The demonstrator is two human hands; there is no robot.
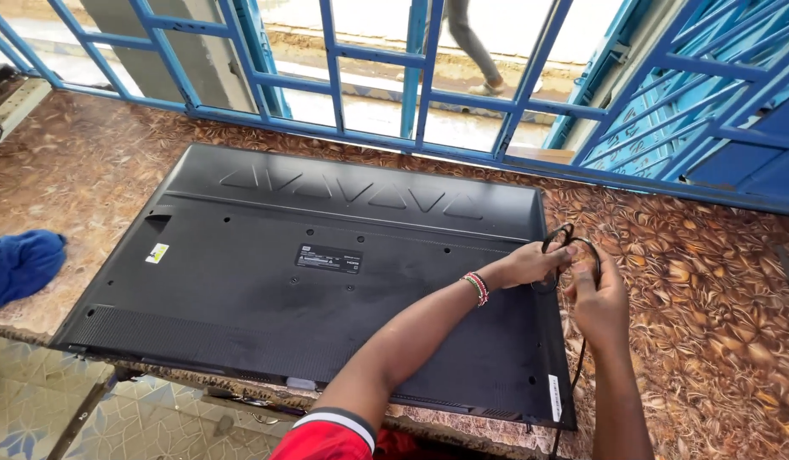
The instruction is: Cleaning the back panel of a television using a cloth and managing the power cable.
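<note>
Brown leaf-patterned tabletop (709, 298) is bearing a face-down black flat television (309, 290); at its right edge, both hands, left hand (530, 264) and right hand (599, 302), are pinching a looped black cable (567, 234) between closed fingers.

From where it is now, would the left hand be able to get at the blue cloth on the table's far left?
Probably not without letting go: the left hand is gripping the black cable at the television's right edge, and the blue cloth lies beyond its opposite edge. Nothing blocks the path.

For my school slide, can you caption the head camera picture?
Two bare hands, left and right, coil a thin black cable beside a face-down flat black television on a brown leaf-patterned table.
</note>
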